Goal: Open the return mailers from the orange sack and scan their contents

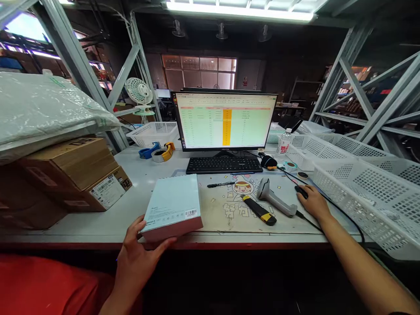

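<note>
left hand (pixel 139 258): gripping near-left corner of light-blue box (pixel 173 197), thumb and fingers spread apart
right hand (pixel 315 203): closed loosely over black mouse (pixel 299 191), palm down
box: lying near front edge of table (pixel 98 225), left of utility knife (pixel 258 210), barcode (pixel 190 213) facing up
handling: probably best to steady box flat, leave barcode uncovered, move mouse lightly, read monitor (pixel 203 127)

Around the mat's one printed boy drawing (pixel 243 188): two hands, the left hand (pixel 138 262) at eight o'clock, the right hand (pixel 315 204) at three; one blue box (pixel 175 197) and one pen (pixel 220 185) at nine; one fan (pixel 139 90) and two tape holders (pixel 150 151) at ten; one keyboard (pixel 224 165) at eleven; one screen (pixel 226 124) at twelve; one bottle (pixel 283 143) at one; one scanner (pixel 277 201) and one mouse (pixel 300 191) at three; one knife (pixel 258 210) at five.
</note>
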### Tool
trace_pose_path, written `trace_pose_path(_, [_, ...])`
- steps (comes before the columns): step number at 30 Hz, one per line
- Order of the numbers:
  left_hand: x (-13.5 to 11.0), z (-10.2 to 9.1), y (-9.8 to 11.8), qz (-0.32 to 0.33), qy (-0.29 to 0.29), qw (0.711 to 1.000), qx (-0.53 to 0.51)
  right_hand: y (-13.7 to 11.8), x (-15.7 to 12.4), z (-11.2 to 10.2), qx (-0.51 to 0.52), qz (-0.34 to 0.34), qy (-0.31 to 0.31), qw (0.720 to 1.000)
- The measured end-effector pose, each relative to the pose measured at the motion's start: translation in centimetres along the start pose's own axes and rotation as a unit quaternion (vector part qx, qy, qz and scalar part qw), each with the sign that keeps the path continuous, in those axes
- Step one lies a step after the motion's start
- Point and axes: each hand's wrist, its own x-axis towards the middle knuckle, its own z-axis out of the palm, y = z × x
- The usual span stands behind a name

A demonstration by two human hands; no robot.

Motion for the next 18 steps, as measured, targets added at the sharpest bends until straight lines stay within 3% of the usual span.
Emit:
trace_pose_path(2, [0.6,0.2,0.6,-0.017,0.009,0.999,-0.028,-0.2,0.0,-0.2,-0.002,0.010,0.017,1.000])
trace_pose_path(5, [1.4,-0.1,3.1,0.028,0.072,0.997,-0.012,-0.4,-0.1,-0.4,0.002,0.007,0.030,1.000])
trace_pose_path(8, [1.1,-0.4,8.0,0.043,0.131,0.989,-0.046,-0.4,-0.2,-0.3,0.006,0.005,0.034,0.999])
trace_pose_path(10, [0.6,0.3,12.4,0.036,0.071,0.985,-0.156,-0.3,-0.2,-0.2,0.008,0.010,0.035,0.999])
trace_pose_path(12, [0.6,2.5,16.8,0.078,-0.044,0.961,-0.260,-0.3,-0.1,-0.1,0.010,0.018,0.032,0.999])
trace_pose_path(14, [1.9,6.1,20.4,0.123,-0.144,0.930,-0.315,-0.3,-0.1,-0.1,0.012,0.025,0.026,0.999])
trace_pose_path(15, [3.1,8.3,21.7,0.124,-0.145,0.923,-0.333,-0.4,-0.2,-0.1,0.012,0.027,0.024,0.999])
trace_pose_path(18, [8.5,15.9,23.9,0.038,-0.136,0.920,-0.364,-0.6,-0.3,-0.3,0.011,0.026,0.023,0.999])
